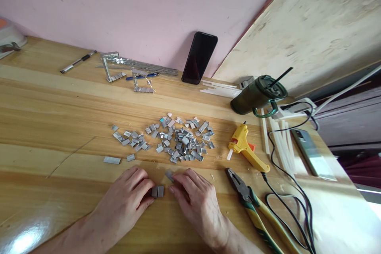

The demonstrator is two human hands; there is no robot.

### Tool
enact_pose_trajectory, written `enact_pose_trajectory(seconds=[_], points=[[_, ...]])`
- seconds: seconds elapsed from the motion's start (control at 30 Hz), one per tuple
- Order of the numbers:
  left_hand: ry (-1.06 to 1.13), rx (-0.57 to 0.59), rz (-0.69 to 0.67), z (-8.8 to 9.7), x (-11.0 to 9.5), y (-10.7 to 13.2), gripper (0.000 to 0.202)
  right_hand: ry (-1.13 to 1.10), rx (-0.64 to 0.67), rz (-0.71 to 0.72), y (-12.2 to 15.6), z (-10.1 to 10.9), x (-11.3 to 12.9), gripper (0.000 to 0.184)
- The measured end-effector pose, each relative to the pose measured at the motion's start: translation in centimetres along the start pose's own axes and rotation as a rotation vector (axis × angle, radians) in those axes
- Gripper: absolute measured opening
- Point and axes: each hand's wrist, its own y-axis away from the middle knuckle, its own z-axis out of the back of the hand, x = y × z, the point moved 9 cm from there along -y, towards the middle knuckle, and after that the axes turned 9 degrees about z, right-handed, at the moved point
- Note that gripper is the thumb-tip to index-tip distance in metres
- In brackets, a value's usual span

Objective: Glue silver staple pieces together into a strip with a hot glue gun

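Note:
My left hand is closed, its thumb and fingers pinching a small grey metal block that looks made of pieces set side by side. Just to its right, my right hand is closed on a small flat grey metal piece, which sticks out past the fingertips. A gap separates the two held things. Beyond the hands lies a loose pile of small bent metal pieces. A longer flat metal strip and a short metal piece lie in front of the left hand.
To the right are a yellow glue gun, pliers, black cables, white glue sticks and a dark tumbler. A phone leans on the wall. Small metal frames, thin rods and a pen lie at the back.

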Motion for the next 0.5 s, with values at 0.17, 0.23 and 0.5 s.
enact_pose_trajectory(seconds=[0.17,0.23,0.5], points=[[-0.004,-0.022,-0.027,0.3,-0.3,-0.2,0.016,-0.036,0.011,0.054,-0.2,0.0,1.1,0.019],[-0.005,-0.036,-0.037,0.4,-0.4,-0.1,0.017,-0.053,0.057,0.082,-0.2,-0.5,1.8,0.017],[-0.005,-0.062,-0.040,0.4,-0.3,0.1,0.017,0.036,0.109,0.074,-0.1,-1.7,2.1,0.013]])
